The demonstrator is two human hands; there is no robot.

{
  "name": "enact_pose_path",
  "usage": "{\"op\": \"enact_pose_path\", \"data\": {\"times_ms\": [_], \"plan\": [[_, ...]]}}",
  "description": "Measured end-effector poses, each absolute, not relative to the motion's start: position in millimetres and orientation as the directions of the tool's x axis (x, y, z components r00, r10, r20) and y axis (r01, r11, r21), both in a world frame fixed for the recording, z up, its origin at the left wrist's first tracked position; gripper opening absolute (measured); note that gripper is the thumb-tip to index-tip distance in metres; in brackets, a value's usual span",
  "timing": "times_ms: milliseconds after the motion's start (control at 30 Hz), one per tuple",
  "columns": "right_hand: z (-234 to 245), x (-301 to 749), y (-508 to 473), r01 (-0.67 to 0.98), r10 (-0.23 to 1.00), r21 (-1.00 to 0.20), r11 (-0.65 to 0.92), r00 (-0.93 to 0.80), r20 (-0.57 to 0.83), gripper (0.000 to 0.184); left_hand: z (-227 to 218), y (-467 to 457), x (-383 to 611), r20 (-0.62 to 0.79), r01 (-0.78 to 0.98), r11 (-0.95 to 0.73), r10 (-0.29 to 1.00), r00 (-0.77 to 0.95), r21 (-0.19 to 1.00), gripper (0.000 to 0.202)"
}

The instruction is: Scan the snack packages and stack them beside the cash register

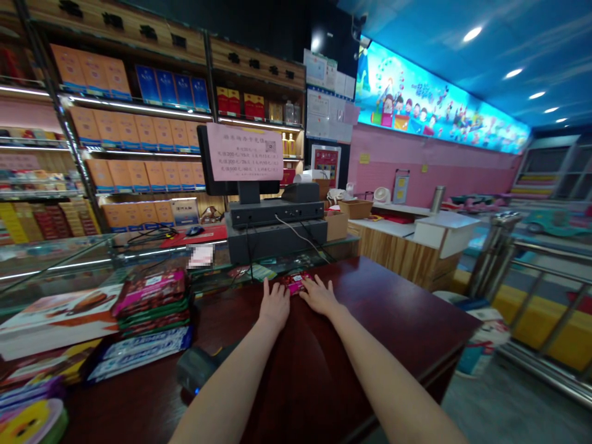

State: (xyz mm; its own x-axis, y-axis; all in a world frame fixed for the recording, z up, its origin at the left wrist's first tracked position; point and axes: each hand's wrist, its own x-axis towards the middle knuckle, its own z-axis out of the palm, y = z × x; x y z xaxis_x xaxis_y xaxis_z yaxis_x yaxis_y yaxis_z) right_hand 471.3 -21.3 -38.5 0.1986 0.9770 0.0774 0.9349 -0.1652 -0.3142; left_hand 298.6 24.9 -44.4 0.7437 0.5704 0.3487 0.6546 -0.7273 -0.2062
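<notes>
Two bare hands at a shop counter, viewed from the wearer's side. The packet, pink and dark, lies on the red-brown counter near its far edge, between the left hand and the right hand. Both arms are stretched out, palms down. The left fingers are spread, bordering the packet's left end; the right fingers are likewise spread, their inner tips on its right end. Neither hand is closed into a grip; whether a thumb presses underneath is hidden. Contact from both sides probably serves to keep the packet flat and square, with the counter bearing its weight.

Orientation: the printed face seems to be upward. The long axis appears to run sideways, from hand to hand, roughly along the far edge; the fingers cover the ends, and the print is too small to show which way its top points.

Surroundings: to the left, similar packets form a stack, laid flat, presumably for stability, behind blue-white bars. A scanner rests beside the left forearm, perhaps for easy reach. Beyond the hands stands the till, its screen's back bearing a pink notice, apparently turned towards customers.
</notes>
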Motion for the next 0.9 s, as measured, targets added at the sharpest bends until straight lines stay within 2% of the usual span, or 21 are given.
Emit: {"op": "enact_pose_path", "data": {"times_ms": [400,733,900], "plan": [[-26.4,463.9,-35.8,0.956,0.979,-0.255,-0.142,0.174,0.106,0.057,-20.5,18.9,281.9,0.32,0.699,-0.697,0.634,0.704,-0.16,0.045],[-15.9,441.1,-38.4,0.969,0.969,-0.248,-0.025,0.084,0.231,0.052,5.9,26.1,226.9,0.378,0.742,-0.654,0.656,0.654,-0.147,0.042],[-9.7,418.0,-30.2,0.97,0.962,-0.241,0.037,0.03,0.272,0.051,15.8,27.7,191.2,0.459,0.734,-0.651,0.601,0.654,-0.194,0.04]]}}
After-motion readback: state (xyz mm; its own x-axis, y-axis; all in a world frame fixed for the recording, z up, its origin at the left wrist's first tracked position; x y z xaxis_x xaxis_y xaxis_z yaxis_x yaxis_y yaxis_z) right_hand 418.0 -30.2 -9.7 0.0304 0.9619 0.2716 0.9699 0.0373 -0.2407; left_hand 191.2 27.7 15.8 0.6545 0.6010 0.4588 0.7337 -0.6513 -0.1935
